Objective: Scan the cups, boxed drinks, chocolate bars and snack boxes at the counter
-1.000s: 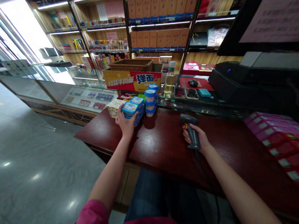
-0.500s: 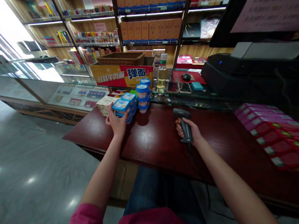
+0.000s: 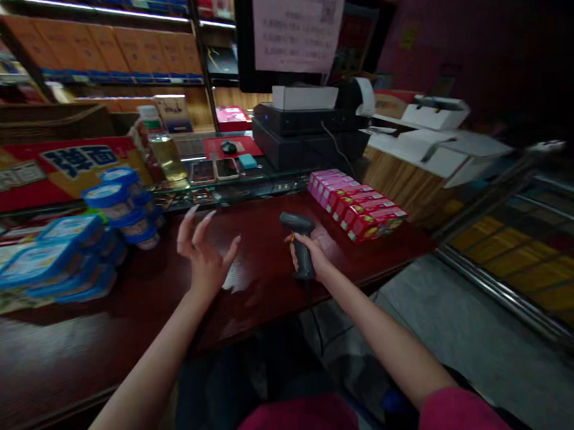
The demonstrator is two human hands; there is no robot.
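My left hand [image 3: 205, 258] hovers over the dark red wooden counter [image 3: 253, 306], fingers spread and holding nothing. To its left stand stacked rectangular tubs with blue lids [image 3: 72, 252] and a stack of round blue-lidded tubs [image 3: 125, 204]. My right hand [image 3: 311, 252] is wrapped around the grip of a black barcode scanner [image 3: 300, 240], held above the counter with its head pointing up and left. A cable hangs from its handle. Beyond the scanner, to the right, a row of pink and red boxes [image 3: 354, 205] sits on the counter.
A clear bottle [image 3: 168, 160], two phones [image 3: 215, 170] and a mouse [image 3: 228, 147] are on the glass ledge behind. A monitor [image 3: 301, 28] stands above a black printer or drawer unit [image 3: 306, 134]. A metal rack [image 3: 524, 241] is at the right.
My left hand has let go of the rectangular tubs and moved right, fingers open. The view has swung right, toward the pink and red boxes. My right hand still holds the scanner.
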